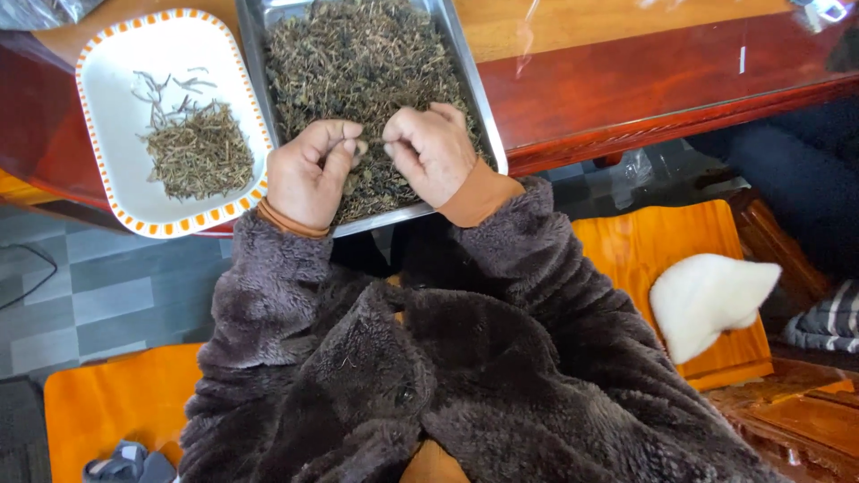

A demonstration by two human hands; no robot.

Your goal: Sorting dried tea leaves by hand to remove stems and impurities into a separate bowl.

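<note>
A metal tray (470, 85) full of dark dried leaves (358, 63) rests on the reddish wooden table (644, 80). My left hand (309, 174) and my right hand (434, 152) hover over the tray's near end, fingers pinched together on a small stem or leaf piece (371, 143) held between them. To the left sits a white dish with an orange-patterned rim (98, 134) holding a small heap of sorted stems (197, 152). Both arms wear fuzzy dark brown sleeves with orange cuffs.
An orange wooden seat (662, 241) at the right carries a white cloth (707, 300). Another orange seat (107, 402) lies lower left. Grey tiled floor (107, 286) shows beneath the table. Striped fabric (828, 322) lies at far right.
</note>
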